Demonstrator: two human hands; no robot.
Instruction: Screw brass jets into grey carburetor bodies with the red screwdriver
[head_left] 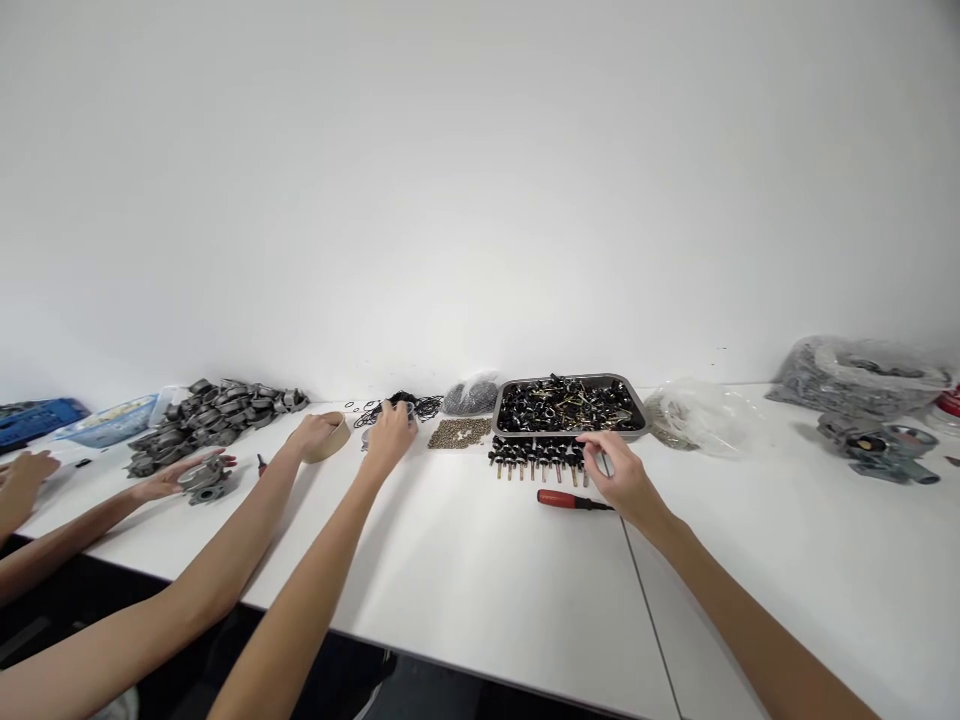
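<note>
Black parts partly set out, most of them in the tray

A row of black parts lies along the near side of the tray, brass-coloured stems pointing toward the person. That much looks done: these are laid neatly side by side. The tray itself is heaped with loose parts of the same look, so, as I judge it, the larger share is left.

The right hand is at the right end of the row, thumb and forefinger drawn narrow; whether anything is between the fingertips I cannot tell. The screwdriver lies just below the row, in neither hand.

The left hand is over the table beside the black rings, fingers curled downward. They hide what is under them, so I cannot tell whether it holds something.

The brass pieces, between the left hand and the tray, stand in close-set order with a few gaps, which suggests that some are used or not yet placed. The rings lie loose and tangled, unsorted.

One unit that looks largely put together stands well apart at the right. At the left, a big pile of grey parts appears to be waiting. Beside it, a co-worker's hand is at a tape roll.
</note>
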